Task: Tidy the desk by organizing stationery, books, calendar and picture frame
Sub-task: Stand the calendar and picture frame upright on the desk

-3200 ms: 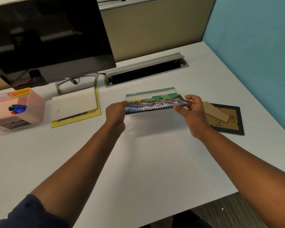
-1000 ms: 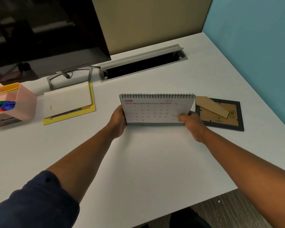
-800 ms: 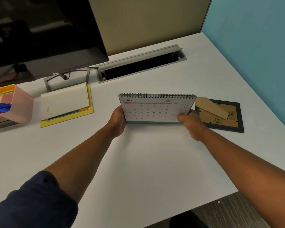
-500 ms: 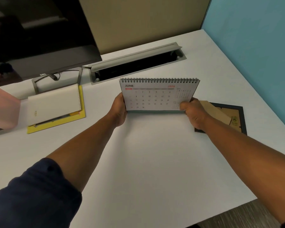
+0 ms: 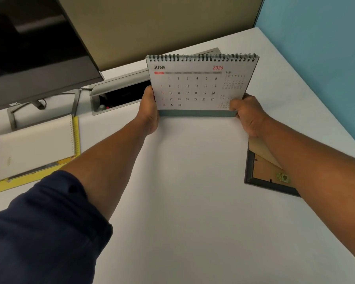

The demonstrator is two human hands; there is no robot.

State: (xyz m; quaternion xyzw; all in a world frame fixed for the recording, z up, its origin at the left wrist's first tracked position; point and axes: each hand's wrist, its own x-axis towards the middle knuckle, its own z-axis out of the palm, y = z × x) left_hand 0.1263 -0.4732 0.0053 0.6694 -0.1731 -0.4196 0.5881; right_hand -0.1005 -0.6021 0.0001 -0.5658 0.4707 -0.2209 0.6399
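Head view: we have lifted the white spiral-bound June desk calendar [image 5: 201, 85] off the white desk [image 5: 193, 201] and carried it farther back, left hand [image 5: 150, 111] and right hand [image 5: 247, 114] each pinching a lower corner. Upright now, it seems ready to stand at the far side, while the black picture frame [image 5: 262, 173] lies face-down near right, awaiting us.

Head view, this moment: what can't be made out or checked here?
- Picture frame: lies back side up, so its front is hidden; the right forearm covers part of it.
- Calendar: the small side-month grids are too small to read; whether its base touches the desk is unclear.
- Cable tray: the calendar and left hand hide its right part.
- Monitor: cut off by the top and left edges.
- Right hand: fingers are behind the calendar.
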